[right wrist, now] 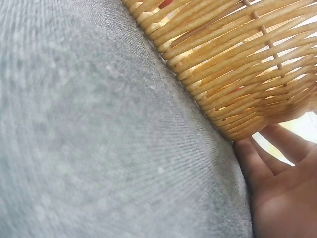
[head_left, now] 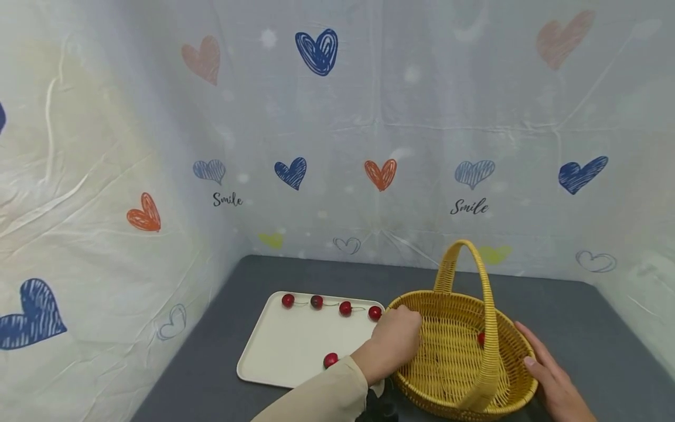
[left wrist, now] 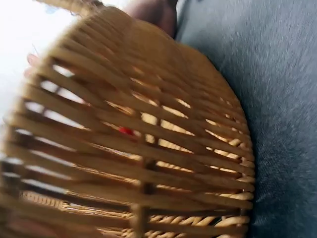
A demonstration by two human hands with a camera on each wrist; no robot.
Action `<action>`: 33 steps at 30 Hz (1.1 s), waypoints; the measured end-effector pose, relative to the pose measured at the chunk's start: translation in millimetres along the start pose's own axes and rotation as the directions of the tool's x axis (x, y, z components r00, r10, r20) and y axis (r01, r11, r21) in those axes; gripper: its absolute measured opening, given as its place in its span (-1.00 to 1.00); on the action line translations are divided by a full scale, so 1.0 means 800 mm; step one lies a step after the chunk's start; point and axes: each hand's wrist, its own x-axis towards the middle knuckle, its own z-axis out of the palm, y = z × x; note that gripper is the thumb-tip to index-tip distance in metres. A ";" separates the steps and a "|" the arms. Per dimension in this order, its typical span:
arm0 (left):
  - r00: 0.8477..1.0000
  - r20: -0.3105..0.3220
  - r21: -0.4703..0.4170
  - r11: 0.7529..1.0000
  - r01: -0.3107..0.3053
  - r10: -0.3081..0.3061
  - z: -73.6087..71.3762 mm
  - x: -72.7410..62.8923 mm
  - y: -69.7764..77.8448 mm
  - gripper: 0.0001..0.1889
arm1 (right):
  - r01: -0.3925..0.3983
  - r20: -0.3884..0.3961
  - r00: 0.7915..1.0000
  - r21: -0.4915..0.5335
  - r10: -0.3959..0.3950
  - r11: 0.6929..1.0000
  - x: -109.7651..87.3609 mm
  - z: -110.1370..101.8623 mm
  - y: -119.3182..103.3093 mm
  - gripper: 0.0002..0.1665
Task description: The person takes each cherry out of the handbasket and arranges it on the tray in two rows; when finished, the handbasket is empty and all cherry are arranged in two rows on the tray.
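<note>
A yellow wicker basket (head_left: pixel 445 351) with a tall arched handle stands on the grey surface. My left hand (head_left: pixel 396 340) is bent down over its left rim with fingers curled; the fingertips are hidden, so whether they hold something cannot be told. My right hand (head_left: pixel 554 381) rests against the basket's right side, fingers fairly straight along the outer wall and thumb by the rim. In the right wrist view its fingers (right wrist: pixel 255 158) touch the woven wall (right wrist: pixel 237 74). One red cherry (head_left: pixel 481 339) shows inside the basket, partly behind the handle.
Left of the basket lies a white tray (head_left: pixel 295 340). Several stemmed cherries line its far edge, among them a cherry (head_left: pixel 287 300) at the corner. Another cherry (head_left: pixel 330 360) lies near my left sleeve (head_left: pixel 321 392). A heart-printed curtain (head_left: pixel 337 117) encloses the back and sides.
</note>
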 end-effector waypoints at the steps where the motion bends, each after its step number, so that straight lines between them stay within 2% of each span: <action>1: 1.000 -0.003 0.028 0.999 0.015 -0.015 0.002 0.002 0.003 -0.63 | 0.000 0.000 1.000 -0.002 0.000 1.000 0.000 0.000 0.000 -0.18; 6: 0.995 0.025 0.094 0.991 0.096 -0.099 0.009 0.009 0.014 -0.81 | -0.004 -0.003 1.000 -0.010 0.004 1.000 -0.001 0.002 -0.004 -0.18; 8: 0.994 0.029 0.079 0.991 0.106 -0.108 0.010 0.010 0.014 -0.78 | -0.002 -0.005 1.000 -0.018 0.002 1.000 -0.002 0.003 -0.007 -0.19; 10: 0.995 0.018 0.021 0.995 0.099 -0.099 0.010 0.010 0.012 -0.74 | 0.007 -0.009 1.000 -0.035 -0.007 0.999 -0.003 0.002 -0.009 -0.19; 12: 0.998 -0.004 -0.071 0.996 0.060 -0.060 0.009 0.009 0.008 -0.75 | 0.016 -0.016 1.000 -0.061 -0.017 0.998 -0.004 0.001 -0.011 -0.20; 14: 0.999 -0.038 -0.174 0.985 -0.011 0.004 0.009 0.008 0.001 -0.82 | 0.019 -0.019 1.000 -0.084 -0.020 0.996 -0.005 0.000 -0.011 -0.21; 16: 0.994 -0.072 -0.271 0.958 -0.096 0.080 0.008 0.007 -0.006 -0.81 | 0.019 -0.021 1.000 -0.100 -0.022 0.995 -0.005 -0.001 -0.012 -0.21; 17: 0.990 -0.086 -0.329 0.935 -0.136 0.114 0.008 0.006 -0.010 -0.75 | 0.021 -0.021 1.000 -0.102 -0.023 0.995 -0.005 0.000 -0.013 -0.21; 18: 0.986 -0.091 -0.400 0.902 -0.164 0.139 0.007 0.006 -0.015 -0.70 | 0.016 -0.022 1.000 -0.100 -0.018 0.995 -0.005 0.000 -0.013 -0.21; 19: 0.984 -0.087 -0.489 0.854 -0.176 0.153 0.006 0.005 -0.019 -0.67 | 0.013 -0.020 1.000 -0.095 -0.015 0.995 -0.006 0.001 -0.014 -0.21; 20: 0.983 -0.080 -0.578 0.796 -0.180 0.164 0.005 0.004 -0.024 -0.66 | 0.013 -0.019 1.000 -0.090 -0.015 0.996 -0.006 0.001 -0.014 -0.20; 22: 0.983 -0.059 -0.755 0.637 -0.157 0.173 0.001 0.002 -0.032 -0.67 | 0.013 -0.019 1.000 -0.085 -0.015 0.996 -0.006 0.003 -0.016 -0.20; 23: 0.983 -0.048 -0.823 0.550 -0.139 0.176 -0.001 0.001 -0.036 -0.67 | 0.006 -0.019 1.000 -0.082 -0.008 0.997 -0.006 0.003 -0.016 -0.19; 24: 0.983 -0.038 -0.871 0.477 -0.121 0.179 -0.003 0.000 -0.040 -0.66 | 0.003 -0.019 1.000 -0.079 -0.004 0.997 -0.006 0.003 -0.017 -0.19; 25: 0.982 -0.034 -0.901 0.418 -0.111 0.188 -0.005 -0.002 -0.044 -0.66 | 0.005 -0.018 1.000 -0.078 -0.006 0.997 -0.006 0.003 -0.017 -0.19; 26: 0.979 -0.032 -0.921 0.374 -0.107 0.200 -0.006 -0.004 -0.047 -0.65 | 0.004 -0.020 1.000 -0.080 -0.006 0.997 -0.006 0.003 -0.017 -0.19; 28: 0.976 -0.028 -0.944 0.316 -0.097 0.218 -0.009 -0.009 -0.052 -0.63 | -0.002 -0.021 1.000 -0.078 0.001 0.997 -0.006 0.003 -0.017 -0.19; 31: 0.971 -0.029 -0.959 0.266 -0.094 0.238 -0.013 -0.018 -0.060 -0.60 | 0.002 -0.022 1.000 -0.073 -0.004 0.997 -0.006 0.003 -0.015 -0.20; 33: 0.969 -0.035 -0.966 0.242 -0.096 0.243 -0.017 -0.026 -0.064 -0.60 | 0.008 -0.018 1.000 -0.068 -0.009 0.998 -0.007 0.003 -0.014 -0.20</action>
